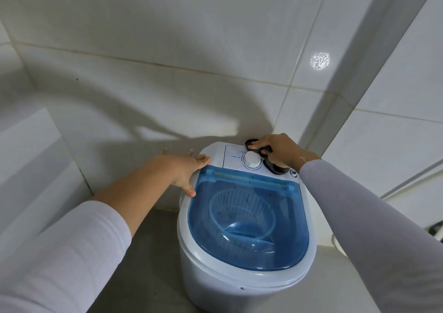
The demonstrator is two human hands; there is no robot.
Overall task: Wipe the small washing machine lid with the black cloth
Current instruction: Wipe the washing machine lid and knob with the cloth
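Observation:
A small white washing machine (206,276) stands on the floor against a tiled wall. Its translucent blue lid (282,248) is closed, with dark specks on it and a ribbed basket visible through it. Behind the lid is a white control panel with a round dial (251,158). My right hand (278,151) presses the black cloth (275,166) onto the panel's right rear corner, beside the dial. My left hand (184,169) rests flat with fingers spread on the machine's left rear edge, thumb touching the lid's rim.
White tiled walls close in behind and on both sides, forming a narrow corner. A white vertical frame (374,49) runs up at the right. Grey floor (148,252) lies left of the machine.

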